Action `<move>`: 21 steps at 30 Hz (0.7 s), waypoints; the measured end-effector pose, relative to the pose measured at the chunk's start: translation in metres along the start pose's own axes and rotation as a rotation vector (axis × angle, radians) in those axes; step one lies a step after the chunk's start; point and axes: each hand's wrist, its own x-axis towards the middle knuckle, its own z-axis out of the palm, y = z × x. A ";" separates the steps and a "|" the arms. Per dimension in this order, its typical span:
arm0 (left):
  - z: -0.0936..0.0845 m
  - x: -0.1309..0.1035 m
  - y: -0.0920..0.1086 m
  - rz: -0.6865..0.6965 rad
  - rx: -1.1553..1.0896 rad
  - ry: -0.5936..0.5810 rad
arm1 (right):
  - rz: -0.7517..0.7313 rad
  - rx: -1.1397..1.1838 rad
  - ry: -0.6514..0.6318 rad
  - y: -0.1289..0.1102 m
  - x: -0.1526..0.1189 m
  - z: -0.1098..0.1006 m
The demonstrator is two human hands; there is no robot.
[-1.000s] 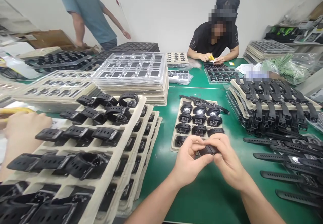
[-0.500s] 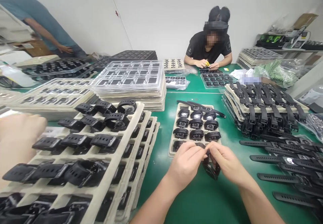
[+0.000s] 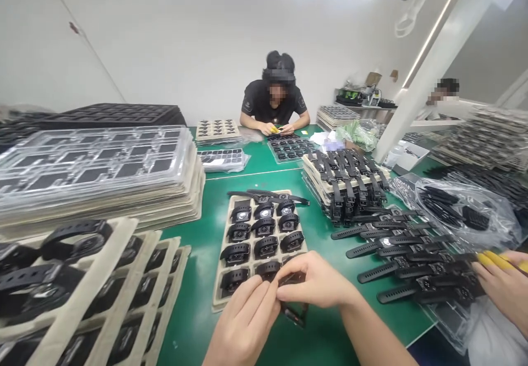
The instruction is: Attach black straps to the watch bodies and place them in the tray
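Observation:
Both my hands meet just in front of a beige tray, their fingertips pinched together at the strap end of a black smartwatch. My left hand is closed, with thumb and fingers pressed against the strap. From the right, my right hand grips the same watch, its fingers curled. The watch hangs below the fingers with its band bent in a loop; much of it is hidden behind my hands. Rows of looped black watches fill the tray's pockets. Straight-banded watches lie across its far edge.
Watch-filled trays are stacked at left, below clear-covered trays. Flat-laid watches spread at right, beside another stack. A co-worker's hand with yellow finger covers reaches in there. Another person works opposite.
The view has swung right, so the table's things appear further left and a hand with yellow finger covers now shows at right. Both my hands still pinch the watch strap.

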 end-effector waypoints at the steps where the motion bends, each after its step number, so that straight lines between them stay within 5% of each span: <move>1: -0.001 0.001 0.001 0.003 -0.011 0.022 | 0.035 0.046 -0.004 0.001 -0.001 0.000; 12: -0.008 0.005 0.014 -0.031 -0.145 -0.004 | 0.140 0.225 -0.142 0.004 -0.008 -0.006; 21: -0.008 0.005 0.015 -0.040 -0.079 0.040 | 0.173 0.285 -0.018 -0.002 -0.008 0.005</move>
